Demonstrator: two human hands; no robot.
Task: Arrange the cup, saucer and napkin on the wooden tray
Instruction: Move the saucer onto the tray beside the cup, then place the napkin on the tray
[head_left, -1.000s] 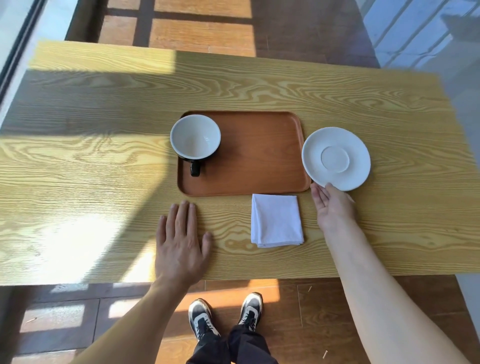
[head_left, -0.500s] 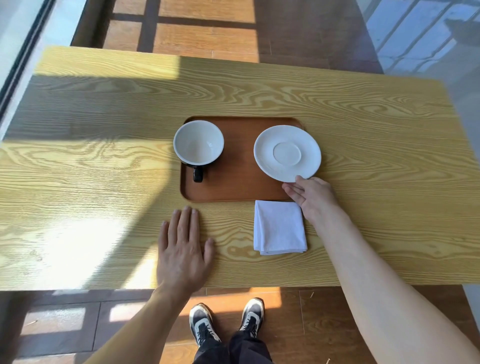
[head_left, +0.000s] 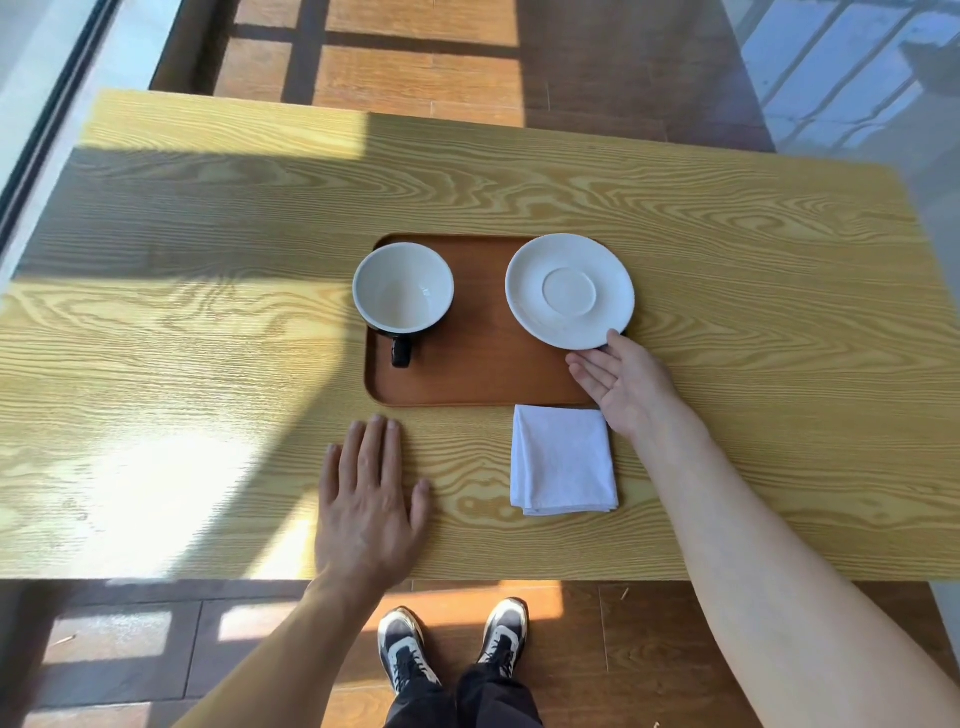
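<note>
A brown wooden tray (head_left: 483, 374) lies in the middle of the table. On its left part stands a cup (head_left: 402, 288), white inside and black outside, with its handle toward me. A white saucer (head_left: 570, 291) is over the tray's right part, reaching past the right edge. My right hand (head_left: 623, 382) holds the saucer by its near rim, thumb on the rim and fingers stretched leftward just below it. A folded white napkin (head_left: 563, 460) lies on the table just in front of the tray. My left hand (head_left: 371, 499) rests flat on the table, holding nothing.
The yellow wood-grain table (head_left: 753, 312) has its near edge close to my body, and my feet (head_left: 452, 644) show below it. A glass wall runs along the far left. Bright sunlight falls on the table's near left part.
My right hand has carried the saucer leftward from the bare table onto the tray's right part. The cup, napkin and left hand have stayed where they were.
</note>
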